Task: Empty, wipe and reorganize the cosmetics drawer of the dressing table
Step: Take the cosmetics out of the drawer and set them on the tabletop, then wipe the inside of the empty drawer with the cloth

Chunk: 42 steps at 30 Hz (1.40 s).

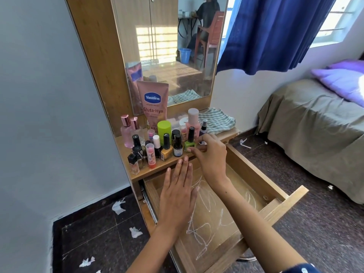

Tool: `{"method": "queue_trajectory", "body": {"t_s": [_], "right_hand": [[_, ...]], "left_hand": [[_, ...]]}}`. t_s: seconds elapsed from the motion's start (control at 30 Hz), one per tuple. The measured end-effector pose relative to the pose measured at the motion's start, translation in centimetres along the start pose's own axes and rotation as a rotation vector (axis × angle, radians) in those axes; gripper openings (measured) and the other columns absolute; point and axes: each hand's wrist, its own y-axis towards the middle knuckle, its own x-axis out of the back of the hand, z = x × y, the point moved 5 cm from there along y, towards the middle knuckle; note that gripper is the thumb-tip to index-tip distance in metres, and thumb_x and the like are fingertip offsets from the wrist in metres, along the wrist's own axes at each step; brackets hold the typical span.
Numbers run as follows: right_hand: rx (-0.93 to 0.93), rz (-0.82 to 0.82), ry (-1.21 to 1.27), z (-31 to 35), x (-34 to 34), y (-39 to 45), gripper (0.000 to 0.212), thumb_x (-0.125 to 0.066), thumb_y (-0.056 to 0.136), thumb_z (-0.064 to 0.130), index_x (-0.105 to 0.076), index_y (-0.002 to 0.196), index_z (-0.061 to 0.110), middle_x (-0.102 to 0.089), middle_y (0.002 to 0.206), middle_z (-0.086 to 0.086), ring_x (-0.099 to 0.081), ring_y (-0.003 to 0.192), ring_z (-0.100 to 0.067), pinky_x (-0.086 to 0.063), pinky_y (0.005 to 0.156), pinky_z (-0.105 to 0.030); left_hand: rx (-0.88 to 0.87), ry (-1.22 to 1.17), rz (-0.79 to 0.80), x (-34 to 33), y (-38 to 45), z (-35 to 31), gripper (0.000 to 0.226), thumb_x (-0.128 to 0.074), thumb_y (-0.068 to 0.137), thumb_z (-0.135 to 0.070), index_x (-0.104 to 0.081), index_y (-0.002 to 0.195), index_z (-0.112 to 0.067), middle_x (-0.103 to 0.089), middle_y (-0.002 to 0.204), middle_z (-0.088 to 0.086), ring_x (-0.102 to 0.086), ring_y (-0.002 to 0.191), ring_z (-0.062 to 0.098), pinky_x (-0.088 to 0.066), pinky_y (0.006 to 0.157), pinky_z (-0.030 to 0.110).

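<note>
**Drawer pulled out and bare, bottles crowded on the tabletop**

The dressing table [94, 62] stands against the grey wall, its mirror [169, 46] reflecting a sunlit floor and a person seated on a chair. To the right is a bed [315, 123] under an olive cover, with a blue curtain [275, 30] hanging above it. Bits of white paper [118, 207] lie on the dark floor.

The drawer [256, 174] is pulled well out below the tabletop [157, 168]. Nothing sits in it; its wooden bottom shows pale white scribble marks.

On the tabletop, a striped cloth [218, 120] lies bunched at the right end, near the mirror. A pink Vaseline tube [153, 103] leans upright against the mirror frame, and in front of it the cosmetics stand packed close: a lime-green canister [164, 131], a pink bottle with a grey cap [193, 119], two pink perfume bottles [127, 131] at the left, and a front row of small nail polish bottles.

The left hand [177, 192] hovers flat over the drawer, fingers straight and pressed together, holding nothing, fingertips reaching the tabletop's front edge. The right hand [211, 156] reaches to the tabletop's edge, its grip pinching the green nail polish bottle [190, 145] at the base, the black cap upright.
</note>
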Motion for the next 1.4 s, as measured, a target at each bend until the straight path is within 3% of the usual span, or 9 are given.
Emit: {"method": "queue_trajectory", "body": {"t_s": [0.17, 0.37, 0.47, 0.57, 0.67, 0.9, 1.03, 1.2, 1.4], "right_hand": [[0.004, 0.013, 0.071, -1.1, 0.0, 0.1, 0.020, -0.082, 0.072, 0.010, -0.067, 0.085, 0.010, -0.067, 0.088, 0.000, -0.063, 0.069, 0.002, -0.051, 0.065, -0.010], [0.067, -0.001, 0.049, -3.4, 1.8, 0.6, 0.008, -0.071, 0.083, 0.006, -0.069, 0.090, 0.010, -0.071, 0.086, -0.001, -0.067, 0.078, -0.008, -0.056, 0.077, -0.022], [0.122, -0.019, -0.172, -5.0, 2.9, 2.4, 0.021, -0.057, 0.090, 0.003, -0.067, 0.108, 0.007, -0.069, 0.109, -0.008, -0.065, 0.099, -0.020, -0.052, 0.091, -0.032], [0.182, 0.229, -0.372, -6.3, 1.7, 4.7, 0.039, -0.045, 0.100, 0.016, -0.049, 0.138, 0.009, -0.046, 0.147, -0.007, -0.039, 0.139, -0.022, -0.027, 0.117, -0.037], [0.210, 0.431, -0.478, -7.4, 0.5, 5.8, 0.047, -0.034, 0.104, 0.033, -0.032, 0.149, 0.018, -0.023, 0.159, 0.001, -0.014, 0.149, -0.016, -0.009, 0.121, -0.036], [0.158, 0.212, -0.824, -7.3, 0.8, 6.8, 0.049, -0.043, 0.094, 0.053, -0.060, 0.113, 0.012, -0.057, 0.117, -0.014, -0.050, 0.110, -0.031, -0.040, 0.093, -0.044], [0.078, 0.301, -0.646, -7.9, 0.3, 7.5, 0.055, -0.045, 0.095, 0.050, -0.047, 0.119, 0.001, -0.037, 0.145, -0.026, -0.028, 0.141, -0.036, -0.024, 0.116, -0.046], [0.061, 0.369, -0.559, -8.7, 0.2, 7.3, 0.067, -0.038, 0.097, 0.054, -0.033, 0.145, 0.008, -0.031, 0.154, -0.016, -0.028, 0.144, -0.027, -0.027, 0.116, -0.042], [0.096, 0.222, -0.613, -8.7, 0.8, 6.9, 0.046, -0.043, 0.099, 0.044, -0.055, 0.130, 0.012, -0.049, 0.144, -0.010, -0.048, 0.132, -0.027, -0.045, 0.099, -0.041]], "left_hand": [[-0.074, 0.014, 0.011, -0.2, 0.2, -0.4, 0.061, -0.027, 0.099, -0.039, -0.018, 0.150, -0.007, -0.007, 0.159, 0.010, -0.006, 0.147, 0.023, -0.007, 0.116, 0.043], [-0.142, 0.034, 0.053, -0.9, 2.1, -0.5, 0.069, -0.021, 0.099, -0.045, 0.009, 0.150, -0.010, 0.019, 0.158, 0.007, 0.018, 0.145, 0.019, 0.011, 0.117, 0.042], [-0.174, 0.078, 0.069, -1.5, 3.4, -0.4, 0.071, -0.015, 0.099, -0.048, 0.023, 0.146, -0.010, 0.034, 0.153, 0.006, 0.033, 0.139, 0.017, 0.023, 0.113, 0.040], [-0.175, 0.128, 0.074, -1.8, 4.2, -0.2, 0.074, -0.015, 0.100, -0.050, 0.028, 0.144, -0.008, 0.040, 0.148, 0.007, 0.040, 0.135, 0.017, 0.029, 0.108, 0.037], [-0.170, 0.197, 0.069, -1.9, 4.4, -0.3, 0.076, -0.012, 0.100, -0.052, 0.031, 0.141, -0.004, 0.045, 0.144, 0.011, 0.045, 0.130, 0.020, 0.036, 0.103, 0.038], [-0.147, 0.236, 0.069, -1.9, 4.3, -0.6, 0.079, -0.010, 0.099, -0.054, 0.033, 0.139, -0.001, 0.045, 0.144, 0.014, 0.044, 0.131, 0.023, 0.038, 0.100, 0.040], [-0.143, 0.223, 0.043, -1.8, 4.2, -0.7, 0.080, -0.009, 0.098, -0.056, 0.032, 0.140, -0.001, 0.043, 0.146, 0.013, 0.040, 0.134, 0.023, 0.033, 0.104, 0.040], [-0.142, 0.226, 0.036, -1.7, 4.1, -0.9, 0.080, -0.009, 0.098, -0.056, 0.031, 0.141, -0.001, 0.041, 0.147, 0.014, 0.037, 0.136, 0.023, 0.030, 0.106, 0.040], [-0.142, 0.238, 0.035, -1.7, 4.0, -0.9, 0.078, -0.009, 0.099, -0.054, 0.029, 0.142, -0.001, 0.041, 0.147, 0.014, 0.037, 0.136, 0.023, 0.030, 0.106, 0.040]]}}
